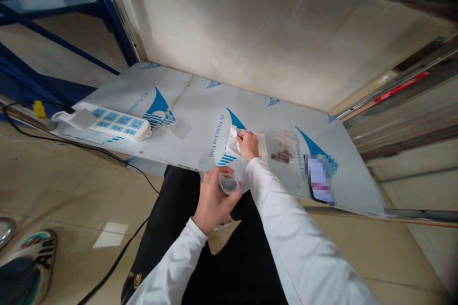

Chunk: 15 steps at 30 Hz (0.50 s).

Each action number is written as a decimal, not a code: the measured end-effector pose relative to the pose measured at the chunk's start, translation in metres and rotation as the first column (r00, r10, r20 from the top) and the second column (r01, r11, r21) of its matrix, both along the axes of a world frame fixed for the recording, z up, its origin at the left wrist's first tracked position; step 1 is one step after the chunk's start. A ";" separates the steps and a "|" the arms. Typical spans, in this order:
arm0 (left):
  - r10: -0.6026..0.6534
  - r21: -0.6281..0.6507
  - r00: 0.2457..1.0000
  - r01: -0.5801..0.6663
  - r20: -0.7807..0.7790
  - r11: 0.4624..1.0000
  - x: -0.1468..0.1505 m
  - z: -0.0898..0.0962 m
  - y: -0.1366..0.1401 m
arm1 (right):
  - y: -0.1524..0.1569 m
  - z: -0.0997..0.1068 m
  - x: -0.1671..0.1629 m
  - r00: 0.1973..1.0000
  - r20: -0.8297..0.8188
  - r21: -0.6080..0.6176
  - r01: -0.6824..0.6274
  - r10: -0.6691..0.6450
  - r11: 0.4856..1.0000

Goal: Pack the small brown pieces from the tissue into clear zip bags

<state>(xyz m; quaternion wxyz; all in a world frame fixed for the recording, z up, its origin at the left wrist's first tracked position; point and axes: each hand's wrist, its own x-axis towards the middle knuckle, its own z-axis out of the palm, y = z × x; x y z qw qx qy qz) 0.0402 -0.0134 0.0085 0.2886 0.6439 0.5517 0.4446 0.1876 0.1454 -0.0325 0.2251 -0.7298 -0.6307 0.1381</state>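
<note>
Close to the board's front edge, my left hand (214, 199) is wrapped round a clear cup (229, 183) whose round mouth faces up toward me. Further in, my right hand (247, 145) has its fingers pinched together on a white tissue (262, 145) that lies crumpled on the film-covered board (193, 128). Just right of that hand rests a clear plastic bag (287, 140) with several small brown pieces (283, 156) in it. What is inside the cup I cannot make out.
A white power strip (119, 124) with blue sockets lies at the left, a plug and black cable (118, 152) running off it. A phone (319, 180) sits near the right front edge. Blue metal framing (110, 14) stands at the left. Someone's shoe (39, 262) shows on the floor.
</note>
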 end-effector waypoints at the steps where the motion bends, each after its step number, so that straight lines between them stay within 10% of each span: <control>1: 0.002 -0.005 1.000 -0.002 0.006 1.000 -0.001 -0.001 0.001 | 0.000 -0.001 0.002 1.000 -0.009 -0.009 0.004 -0.004 1.000; 15: -0.021 -0.023 0.998 0.023 0.053 0.999 -0.004 0.005 0.003 | -0.012 -0.006 0.021 0.985 -0.119 -0.016 0.124 -0.125 0.992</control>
